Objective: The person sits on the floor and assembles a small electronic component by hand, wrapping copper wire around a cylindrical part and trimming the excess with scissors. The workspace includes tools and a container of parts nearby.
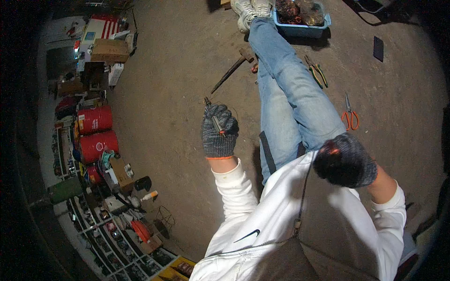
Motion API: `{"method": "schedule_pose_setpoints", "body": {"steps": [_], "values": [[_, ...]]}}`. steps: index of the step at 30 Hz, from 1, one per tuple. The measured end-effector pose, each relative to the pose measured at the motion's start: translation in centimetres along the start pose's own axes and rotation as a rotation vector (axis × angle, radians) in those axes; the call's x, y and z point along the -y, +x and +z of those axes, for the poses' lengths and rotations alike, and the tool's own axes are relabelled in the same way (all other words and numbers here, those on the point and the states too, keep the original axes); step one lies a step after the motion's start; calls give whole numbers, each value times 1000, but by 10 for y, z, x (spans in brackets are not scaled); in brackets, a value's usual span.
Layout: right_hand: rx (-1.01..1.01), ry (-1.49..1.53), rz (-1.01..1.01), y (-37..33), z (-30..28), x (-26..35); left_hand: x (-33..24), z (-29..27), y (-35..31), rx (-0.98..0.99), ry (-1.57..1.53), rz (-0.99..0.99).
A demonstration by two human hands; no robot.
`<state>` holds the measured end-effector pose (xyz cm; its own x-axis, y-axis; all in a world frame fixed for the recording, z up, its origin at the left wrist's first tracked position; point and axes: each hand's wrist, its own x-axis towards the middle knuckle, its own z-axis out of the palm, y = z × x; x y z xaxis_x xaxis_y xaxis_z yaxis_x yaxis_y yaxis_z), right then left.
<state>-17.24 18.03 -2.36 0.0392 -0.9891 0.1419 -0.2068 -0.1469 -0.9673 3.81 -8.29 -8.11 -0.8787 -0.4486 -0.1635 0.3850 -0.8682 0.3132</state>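
My left hand [219, 131], in a dark knit glove, is raised over the concrete floor and closed around a short thin metal rod-like tool [212, 114] whose tip pokes out above the fingers. My right hand [346, 160], also gloved, sits near my lap beside my right thigh, fingers curled; whether it holds anything I cannot tell. My legs in blue jeans [290, 93] stretch forward across the floor. A hammer [233, 69] lies on the floor beyond my left hand.
A blue tray [302, 29] of rusty scrap stands by my shoes. Green-handled pliers [317, 71] and orange-handled scissors [349, 114] lie right of my legs. A dark flat object [378, 48] lies farther right. Red drums [96, 133], boxes and clutter line the left wall.
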Motion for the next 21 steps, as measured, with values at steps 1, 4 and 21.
{"method": "schedule_pose_setpoints", "body": {"steps": [1,4,21], "values": [[-46,-25,38,-2,-7,4,2,5,-6,-420,219,187],[-299,143,442,-4,-13,20,11,22,-6,-281,301,162],[-725,-361,191,25,-67,-20,43,68,-5,-325,1125,803]]}}
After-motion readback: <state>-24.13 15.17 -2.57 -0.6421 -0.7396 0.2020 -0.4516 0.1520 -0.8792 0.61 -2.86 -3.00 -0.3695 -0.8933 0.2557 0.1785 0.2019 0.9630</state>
